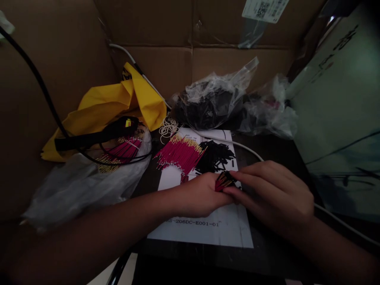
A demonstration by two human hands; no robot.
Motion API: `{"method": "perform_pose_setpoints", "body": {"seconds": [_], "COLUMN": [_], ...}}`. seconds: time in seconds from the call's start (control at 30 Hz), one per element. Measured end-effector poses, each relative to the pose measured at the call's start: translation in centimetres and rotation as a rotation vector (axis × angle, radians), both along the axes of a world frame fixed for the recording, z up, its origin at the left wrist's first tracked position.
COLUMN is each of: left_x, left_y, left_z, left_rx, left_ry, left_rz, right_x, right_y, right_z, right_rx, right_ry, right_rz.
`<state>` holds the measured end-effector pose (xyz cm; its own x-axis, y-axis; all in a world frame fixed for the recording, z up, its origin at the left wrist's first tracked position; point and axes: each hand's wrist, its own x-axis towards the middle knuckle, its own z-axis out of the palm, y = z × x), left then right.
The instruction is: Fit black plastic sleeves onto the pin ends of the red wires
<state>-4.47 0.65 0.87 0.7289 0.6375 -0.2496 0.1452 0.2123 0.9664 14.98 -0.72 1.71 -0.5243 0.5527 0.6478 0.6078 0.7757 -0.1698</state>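
Observation:
A bundle of short red wires (220, 184) with brass-coloured terminal ends is wrapped in my left hand (198, 196), and black pieces cover some of its tips. My right hand (276, 192) pinches with thumb and forefinger at the black end of that bundle; I cannot make out whether a separate black piece is between the fingertips. Just beyond my hands lies a flat row of red wires (179, 155), terminals pointing away from me. Beside it is a heap of small black sleeves (215, 156). Both rest on a printed white sheet (204, 233).
Cardboard walls (160, 67) enclose the dark table. At the left are a yellow bag (103, 97), a clear plastic bag (83, 182) with more red wires, and a black cable (38, 79). Rubber bands (169, 127), dark filled plastic bags (208, 105) and a white cable (246, 148) lie behind.

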Motion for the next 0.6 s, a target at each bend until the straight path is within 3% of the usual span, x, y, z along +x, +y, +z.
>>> {"method": "perform_pose_setpoints", "body": {"seconds": [0.27,0.6], "left_x": [0.2,-0.9], "left_y": [0.0,0.4], "left_z": [-0.6,-0.3], "left_rx": [0.123,0.549], "left_ry": [-0.069,0.040], "left_rz": [0.028,0.043], "right_x": [0.1,0.7], "right_y": [-0.3,0.1], "right_z": [0.1,-0.2], "right_rx": [0.037,0.005], "right_ry": [0.024,0.127], "right_rz": [-0.005,0.101]}}
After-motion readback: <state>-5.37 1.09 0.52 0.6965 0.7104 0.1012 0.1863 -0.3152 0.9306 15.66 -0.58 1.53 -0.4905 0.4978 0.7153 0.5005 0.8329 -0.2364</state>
